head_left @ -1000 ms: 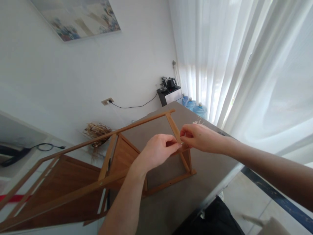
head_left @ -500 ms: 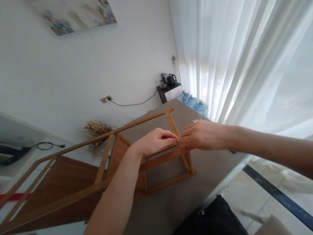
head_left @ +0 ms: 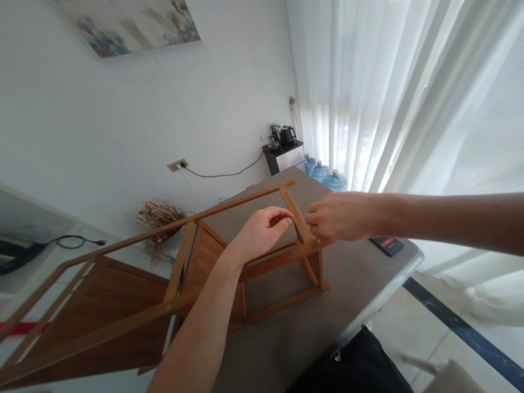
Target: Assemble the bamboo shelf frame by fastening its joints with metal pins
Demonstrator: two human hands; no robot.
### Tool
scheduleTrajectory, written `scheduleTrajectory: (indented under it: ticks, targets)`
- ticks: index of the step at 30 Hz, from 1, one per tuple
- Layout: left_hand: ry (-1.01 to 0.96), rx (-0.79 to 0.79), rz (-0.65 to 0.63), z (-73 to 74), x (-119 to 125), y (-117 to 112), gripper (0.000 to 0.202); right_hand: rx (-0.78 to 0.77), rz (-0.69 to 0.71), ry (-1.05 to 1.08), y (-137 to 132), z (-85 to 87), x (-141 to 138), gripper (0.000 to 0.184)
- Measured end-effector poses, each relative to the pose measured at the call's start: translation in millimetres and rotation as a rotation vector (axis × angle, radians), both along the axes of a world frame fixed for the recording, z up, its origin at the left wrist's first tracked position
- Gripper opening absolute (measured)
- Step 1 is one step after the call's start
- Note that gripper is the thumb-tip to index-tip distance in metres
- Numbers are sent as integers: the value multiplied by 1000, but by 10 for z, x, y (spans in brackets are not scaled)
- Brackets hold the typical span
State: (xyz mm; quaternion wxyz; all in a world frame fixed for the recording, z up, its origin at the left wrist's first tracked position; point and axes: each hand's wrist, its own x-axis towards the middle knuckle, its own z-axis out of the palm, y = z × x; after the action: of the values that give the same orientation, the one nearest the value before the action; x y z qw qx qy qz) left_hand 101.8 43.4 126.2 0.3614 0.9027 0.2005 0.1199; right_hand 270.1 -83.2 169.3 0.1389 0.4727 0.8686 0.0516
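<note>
A wooden shelf frame (head_left: pixel 272 266) lies on its side across the grey table (head_left: pixel 352 284). My left hand (head_left: pixel 262 229) is above the near rail, with thumb and fingertips pinched together; whatever they hold, if anything, is too small to make out. Just right of the end crossbar (head_left: pixel 295 212) is my right hand (head_left: pixel 338 216), its fingers curled closed and their contents hidden. A small metal fitting (head_left: pixel 317 240) shows at the corner where crossbar and rail meet, right below the right hand's fingertips. The two hands are apart.
Beyond my right wrist, a dark phone-like device (head_left: pixel 388 245) lies on the table. Dried stalks (head_left: pixel 161 218) stand behind the frame. A black kettle (head_left: pixel 287 134) sits on a cabinet, with blue water bottles (head_left: pixel 334 180) by the white curtain (head_left: pixel 347 82).
My hands have drawn apart, the right one moving slightly up and right off the corner. The metal fitting shows more plainly, and the device on the table has come into fuller view.
</note>
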Motion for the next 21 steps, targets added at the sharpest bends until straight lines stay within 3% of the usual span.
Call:
scheduleTrajectory:
  ticks: [3, 8, 12, 16, 21]
  targets:
    - [-90, 79, 97, 40, -79, -158, 25, -75, -101, -98, -32, 91, -86, 19]
    - [-106, 128, 71, 72, -155, -426, 20, -173, -310, -89, -15, 238, -258, 23]
    - [-101, 203, 45, 76, -183, -583, 23, -264, -436, 108, 50, 227, -274, 22]
    - [-65, 220, -36, 27, -129, -772, 36, -430, -584, 386, 81, 105, -199, 25]
    - [-25, 329, 61, -149, 38, -1006, 47, -528, -851, 757, -1, -99, -104, 25]
